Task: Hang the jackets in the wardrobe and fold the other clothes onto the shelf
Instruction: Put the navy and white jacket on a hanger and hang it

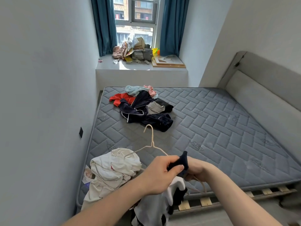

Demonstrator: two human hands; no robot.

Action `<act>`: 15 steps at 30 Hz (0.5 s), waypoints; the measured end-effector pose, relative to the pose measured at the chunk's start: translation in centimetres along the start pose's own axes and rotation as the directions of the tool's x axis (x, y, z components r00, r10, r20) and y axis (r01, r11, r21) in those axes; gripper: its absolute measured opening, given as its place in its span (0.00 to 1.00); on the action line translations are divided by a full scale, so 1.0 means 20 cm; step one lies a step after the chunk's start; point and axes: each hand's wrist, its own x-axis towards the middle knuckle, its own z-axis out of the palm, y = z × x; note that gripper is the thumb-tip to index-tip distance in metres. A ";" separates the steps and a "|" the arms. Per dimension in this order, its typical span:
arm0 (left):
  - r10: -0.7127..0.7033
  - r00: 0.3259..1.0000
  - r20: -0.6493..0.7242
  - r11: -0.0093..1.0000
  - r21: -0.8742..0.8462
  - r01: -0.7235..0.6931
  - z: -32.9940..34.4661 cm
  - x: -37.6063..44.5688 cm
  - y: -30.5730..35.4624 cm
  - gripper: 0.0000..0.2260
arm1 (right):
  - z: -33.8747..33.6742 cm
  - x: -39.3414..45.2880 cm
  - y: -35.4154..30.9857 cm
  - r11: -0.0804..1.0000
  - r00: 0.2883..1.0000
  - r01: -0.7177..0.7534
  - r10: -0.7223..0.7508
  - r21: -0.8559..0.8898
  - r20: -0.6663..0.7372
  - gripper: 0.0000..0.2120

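On the grey mattress [211, 121], a heap of mixed clothes [143, 106] lies far from me; a white garment pile [112, 168] sits near the front-left corner. Over the near edge, my left hand [160, 174] and right hand [197, 169], close together, pinch a navy-and-white jacket [177, 163] against a cream wire hanger [152, 144].

Bare grey quilted mattress [211, 121] on a slatted bed frame [228, 195], slats showing at the near edge. Padded headboard [260, 88] on the right. On the mattress: mixed clothes pile [143, 106] toward the far left corner, with navy, red, light blue, pink and grey items overlapping. Crumpled white garment heap [112, 170] at the near left corner, partly covering a printed paper or card [87, 175].
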 end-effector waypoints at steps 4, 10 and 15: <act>-0.004 0.995 -0.100 0.999 0.043 0.009 -0.05 -0.06 -0.03 0.07 | 0.03 0.07 0.01 0.987 0.989 -0.127 0.134 -0.101 0.067 0.03; 0.023 0.994 -0.103 0.988 0.154 -0.007 -0.13 -0.07 -0.02 0.07 | 0.05 0.13 0.01 0.974 0.947 -0.227 0.217 0.018 0.235 0.10; 0.065 0.997 -0.038 0.979 0.195 -0.056 -0.15 -0.04 0.03 0.07 | 0.05 0.15 -0.03 0.974 0.992 -0.060 0.034 0.219 0.122 0.09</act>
